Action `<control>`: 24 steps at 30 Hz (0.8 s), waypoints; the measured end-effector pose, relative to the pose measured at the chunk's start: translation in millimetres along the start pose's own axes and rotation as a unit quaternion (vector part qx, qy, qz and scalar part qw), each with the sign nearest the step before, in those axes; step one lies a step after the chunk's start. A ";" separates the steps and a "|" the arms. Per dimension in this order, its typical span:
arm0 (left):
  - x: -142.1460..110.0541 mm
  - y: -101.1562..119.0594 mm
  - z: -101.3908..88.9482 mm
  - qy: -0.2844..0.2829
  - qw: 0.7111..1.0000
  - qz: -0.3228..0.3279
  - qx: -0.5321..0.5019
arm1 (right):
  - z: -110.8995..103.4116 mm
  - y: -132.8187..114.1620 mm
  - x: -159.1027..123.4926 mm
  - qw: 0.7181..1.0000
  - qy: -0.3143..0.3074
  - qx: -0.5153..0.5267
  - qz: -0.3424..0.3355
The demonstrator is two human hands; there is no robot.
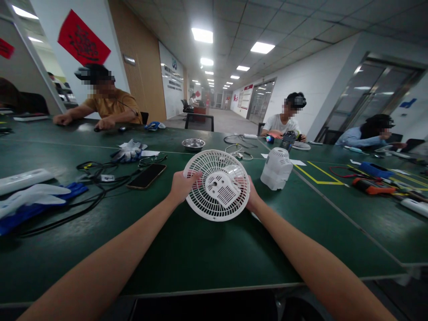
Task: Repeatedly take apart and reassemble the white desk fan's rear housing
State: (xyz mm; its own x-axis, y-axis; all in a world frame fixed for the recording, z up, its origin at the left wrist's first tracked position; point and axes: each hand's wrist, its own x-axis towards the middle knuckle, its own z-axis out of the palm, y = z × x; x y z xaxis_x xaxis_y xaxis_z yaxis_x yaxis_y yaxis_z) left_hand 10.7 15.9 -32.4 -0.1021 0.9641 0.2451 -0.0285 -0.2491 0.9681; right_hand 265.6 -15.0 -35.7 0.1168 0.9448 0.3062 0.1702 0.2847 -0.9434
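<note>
A round white fan grille (197,203) is held up over the green table, its slotted hub facing me. My left hand (181,186) grips its left rim, thumb over the front. On the opposite rim is my right hand (252,196), closed round the edge with most of its fingers behind the grille. Some clear material shows near the hub's upper right; I cannot make out what it is. Just right of the grille, a white plastic fan base (276,169) stands upright on the table.
Left lie a phone (147,176), black cables (100,187), gloves (36,200) and a white power strip (25,180). A metal bowl (193,144) sits beyond the grille. An orange multimeter (372,186) lies at right. Several people sit across the green table (207,254).
</note>
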 end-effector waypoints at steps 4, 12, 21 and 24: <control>1.5 -2.5 -0.1 0.006 1.000 -0.013 0.021 | -48.0 5.7 20.4 0.954 0.169 -0.246 -0.024; 10.5 -5.7 -11.1 0.020 0.999 -0.044 0.010 | -73.0 13.2 27.8 0.876 0.103 -0.470 -0.036; 24.0 -11.1 -32.2 -0.008 0.995 -0.039 0.090 | -77.0 11.3 34.5 0.852 0.189 -0.461 -0.159; 29.3 -17.1 -36.7 -0.028 0.988 -0.016 0.150 | -88.0 -0.6 35.8 0.816 0.314 -0.447 -0.188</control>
State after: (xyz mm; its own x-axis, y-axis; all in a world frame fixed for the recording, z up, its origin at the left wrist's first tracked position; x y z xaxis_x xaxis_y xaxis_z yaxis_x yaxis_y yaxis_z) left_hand -28.3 45.0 -43.7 -0.0496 0.9767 0.2090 0.2670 -0.1886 0.9451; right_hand 355.8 4.4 -12.9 0.3220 0.4684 0.8227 0.9227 0.0393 -0.3836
